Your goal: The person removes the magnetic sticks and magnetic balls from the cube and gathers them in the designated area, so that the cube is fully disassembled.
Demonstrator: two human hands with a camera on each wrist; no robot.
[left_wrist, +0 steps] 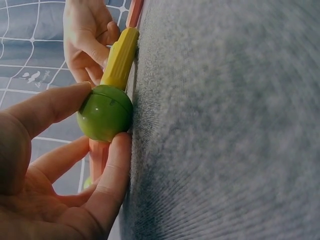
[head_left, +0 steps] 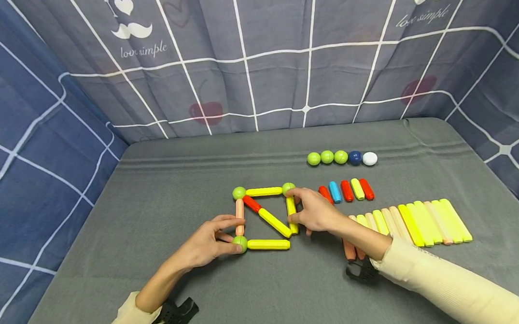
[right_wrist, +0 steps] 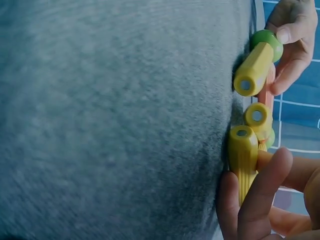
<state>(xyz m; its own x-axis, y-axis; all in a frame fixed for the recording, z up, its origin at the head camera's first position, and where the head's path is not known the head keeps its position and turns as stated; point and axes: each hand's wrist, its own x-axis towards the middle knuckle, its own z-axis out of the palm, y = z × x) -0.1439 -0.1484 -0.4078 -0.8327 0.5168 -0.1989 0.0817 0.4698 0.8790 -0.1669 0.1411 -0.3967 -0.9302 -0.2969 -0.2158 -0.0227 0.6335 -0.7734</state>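
My left hand [head_left: 205, 244] pinches a green ball [head_left: 240, 244] at the near left corner of a frame of magnetic sticks. From this ball a pink stick [head_left: 240, 214] runs away from me and a yellow stick [head_left: 269, 244] runs right. My right hand [head_left: 318, 210] grips the frame's right-side yellow stick [right_wrist: 243, 155], its index finger at the far right green ball [head_left: 288, 188]. Another green ball [head_left: 239, 193] marks the far left corner, joined by a yellow stick [head_left: 264, 191]. A red stick [head_left: 252, 203] and yellow stick [head_left: 275, 223] form the diagonal. Grey discs show on three yellow ends at the near right.
Three green balls [head_left: 327, 156], a blue ball [head_left: 355, 158] and a white ball [head_left: 370, 158] stand in a row behind. Short sticks [head_left: 347, 190] in red, blue and yellow lie before them. Several long yellow and pink sticks [head_left: 418, 222] lie right, partly behind my right arm.
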